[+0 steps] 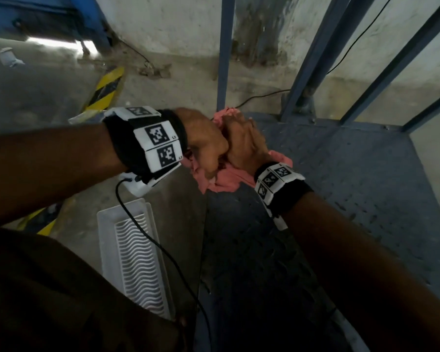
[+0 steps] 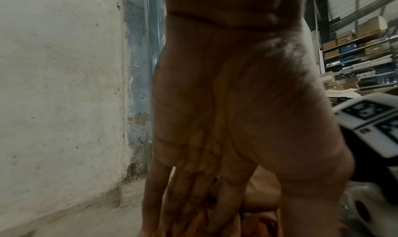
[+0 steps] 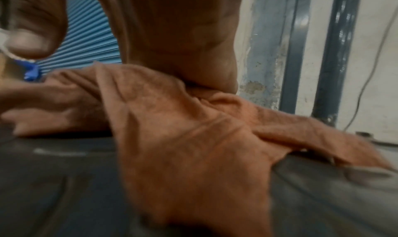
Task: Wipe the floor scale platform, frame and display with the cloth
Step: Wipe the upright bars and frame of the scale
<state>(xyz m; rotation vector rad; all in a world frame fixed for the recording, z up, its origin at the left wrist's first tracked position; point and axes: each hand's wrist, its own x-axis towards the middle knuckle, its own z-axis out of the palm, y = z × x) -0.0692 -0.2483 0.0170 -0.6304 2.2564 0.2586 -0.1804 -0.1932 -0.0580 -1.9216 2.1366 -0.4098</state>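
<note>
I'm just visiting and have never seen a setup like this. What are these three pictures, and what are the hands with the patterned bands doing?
No machine here: a person wears three cameras. The big picture comes from the head, the others from each wrist, looking along the hand. The patterned wristbands carry those wrist cameras. Both the left hand and right hand grip a bunched pink cloth over the corner of the grey-blue floor scale platform. Blue frame bars stand behind it. A white ribbed tray lies on the concrete floor beside the scale.

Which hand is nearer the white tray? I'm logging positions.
Left. The left hand grips the cloth just above the tray; the right hand is over the platform.
</note>
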